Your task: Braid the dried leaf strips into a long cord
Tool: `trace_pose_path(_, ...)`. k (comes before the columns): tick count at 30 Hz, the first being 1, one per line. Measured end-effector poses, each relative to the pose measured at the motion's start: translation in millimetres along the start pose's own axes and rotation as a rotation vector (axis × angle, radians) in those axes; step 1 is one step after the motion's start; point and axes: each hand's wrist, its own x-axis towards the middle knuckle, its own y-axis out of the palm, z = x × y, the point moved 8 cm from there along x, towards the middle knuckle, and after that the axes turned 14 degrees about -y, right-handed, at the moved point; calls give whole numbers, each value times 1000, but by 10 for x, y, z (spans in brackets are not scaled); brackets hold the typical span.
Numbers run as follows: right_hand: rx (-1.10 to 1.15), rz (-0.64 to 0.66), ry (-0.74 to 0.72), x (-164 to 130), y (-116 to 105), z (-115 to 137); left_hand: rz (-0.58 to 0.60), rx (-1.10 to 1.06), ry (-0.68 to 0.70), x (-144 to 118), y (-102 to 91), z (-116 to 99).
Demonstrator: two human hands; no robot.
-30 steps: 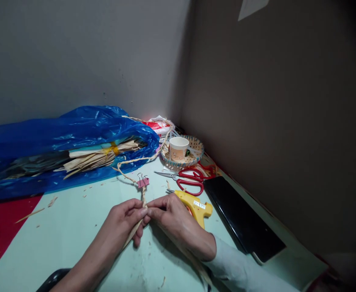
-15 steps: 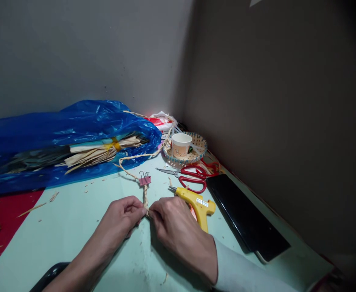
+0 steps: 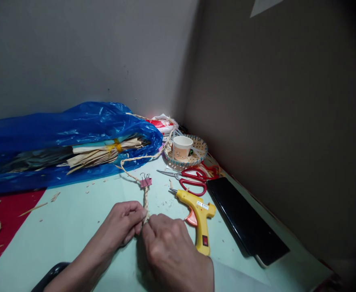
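A braided cord of pale dried fibre (image 3: 146, 198) runs toward me from a pink binder clip (image 3: 146, 182) on the table. My left hand (image 3: 126, 223) pinches the cord's near end between thumb and fingers. Close beside it on the right, my right hand (image 3: 168, 247) is closed round the strands, its fingertips mostly hidden behind its own knuckles. Beyond the clip the cord continues as a thin twisted rope (image 3: 141, 156) leading back to the right. A yellow glue gun (image 3: 197, 207) with an orange trigger lies just right of my right hand.
Red-handled scissors (image 3: 192, 178) lie behind the glue gun. A paper cup (image 3: 182, 147) stands in a woven basket (image 3: 202, 144) near the corner. A black tablet-like slab (image 3: 247, 219) lies at right. A blue plastic bag (image 3: 74, 121) with tied dried strips (image 3: 95, 156) spans the back left.
My right hand has moved toward me and slightly left, uncovering more of the glue gun's handle and trigger. My left hand keeps its pinch, and the view has shifted slightly.
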Motion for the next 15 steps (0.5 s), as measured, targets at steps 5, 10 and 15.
trace_pose_path(5,-207,-114,-249,7,58,205,111,-87,-46,15,11,31)
trace_pose_path(10,56,-67,-149,38,-76,29,167,-143,-66,-30,22,-21)
trace_pose_path(15,401,-182,244,15,-267,-466,203,-159,-6,-47,14,-31)
